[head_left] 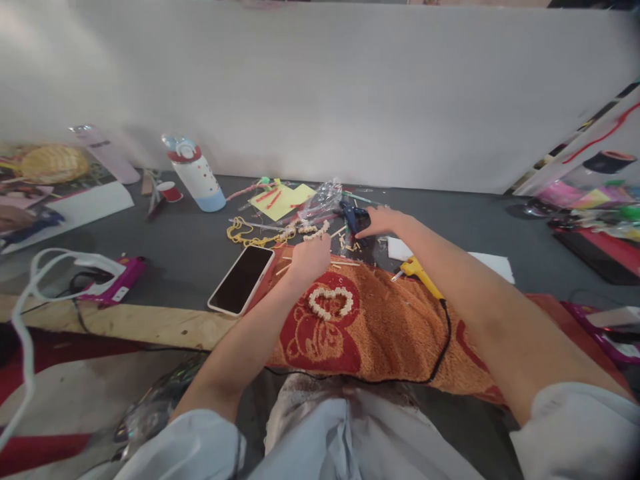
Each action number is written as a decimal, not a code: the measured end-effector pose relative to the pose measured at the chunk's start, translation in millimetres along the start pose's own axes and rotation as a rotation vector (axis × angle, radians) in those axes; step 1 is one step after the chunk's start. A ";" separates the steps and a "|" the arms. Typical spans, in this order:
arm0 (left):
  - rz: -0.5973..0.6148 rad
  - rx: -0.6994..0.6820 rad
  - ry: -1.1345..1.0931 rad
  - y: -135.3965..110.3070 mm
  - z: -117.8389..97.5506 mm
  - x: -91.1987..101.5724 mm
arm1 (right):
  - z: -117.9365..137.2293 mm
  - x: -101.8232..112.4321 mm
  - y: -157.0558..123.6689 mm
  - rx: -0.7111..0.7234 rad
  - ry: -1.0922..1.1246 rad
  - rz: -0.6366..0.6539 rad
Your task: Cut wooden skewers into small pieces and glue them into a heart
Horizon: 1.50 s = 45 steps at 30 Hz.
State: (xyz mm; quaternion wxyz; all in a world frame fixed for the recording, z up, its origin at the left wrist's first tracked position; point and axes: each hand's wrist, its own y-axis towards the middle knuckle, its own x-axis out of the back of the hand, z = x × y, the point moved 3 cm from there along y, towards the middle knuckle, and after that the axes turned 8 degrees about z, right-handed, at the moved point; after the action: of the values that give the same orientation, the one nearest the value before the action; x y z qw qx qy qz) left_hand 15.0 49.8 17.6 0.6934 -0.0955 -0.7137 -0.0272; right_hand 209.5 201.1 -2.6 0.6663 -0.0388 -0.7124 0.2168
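Two bare hands reach beyond the towel (395, 320) in the head view, forearms crossing over it. The left hand (311, 259) is just past the towel's far edge, fingers curled in and pinching a bead strand (319, 231) that rises in a pale arc from the top of the fist; its fingertips are hidden. The right hand (383, 221), farther out beyond the towel, has thumb and fingers spread apart over a dark blue tool (354, 217); I cannot tell how firmly it touches it.

On the towel, left of its middle, lies a heart (319, 309) of pale beads, flat, with an open centre. A yellow glue gun (423, 272) rests on the towel's far right part, its black cord (445, 340) running down across the cloth. Thin sticks (345, 263) lie along the far edge of the towel, with small pale bits (350, 245) just beyond.

At the towel's left edge is a phone (241, 280), screen dark. Beyond the towel, to the left, are yellow string (239, 233), yellow paper (277, 203) and crumpled clear plastic (325, 199). Well left of the towel stand a white-and-blue bottle (200, 180) and a red cup (170, 192).
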 end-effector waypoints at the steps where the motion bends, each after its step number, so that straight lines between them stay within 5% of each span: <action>1: 0.006 -0.004 -0.004 0.5 0.1 -0.8 | -0.5 0.3 1.3 -0.001 -0.003 0.012; 33: 0.030 -0.027 -0.014 2.7 0.2 -3.6 | 5.9 5.3 13.2 -0.026 -0.108 0.097; 45: 0.041 -0.016 -0.002 3.2 1.0 -2.7 | -18.9 20.9 4.9 0.008 0.129 0.163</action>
State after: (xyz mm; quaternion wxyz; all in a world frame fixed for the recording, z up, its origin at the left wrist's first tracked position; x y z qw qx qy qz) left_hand 14.6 52.8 14.7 0.6924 -0.1155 -0.7119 -0.0186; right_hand 224.3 217.6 15.5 0.6911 -0.1079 -0.6616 0.2700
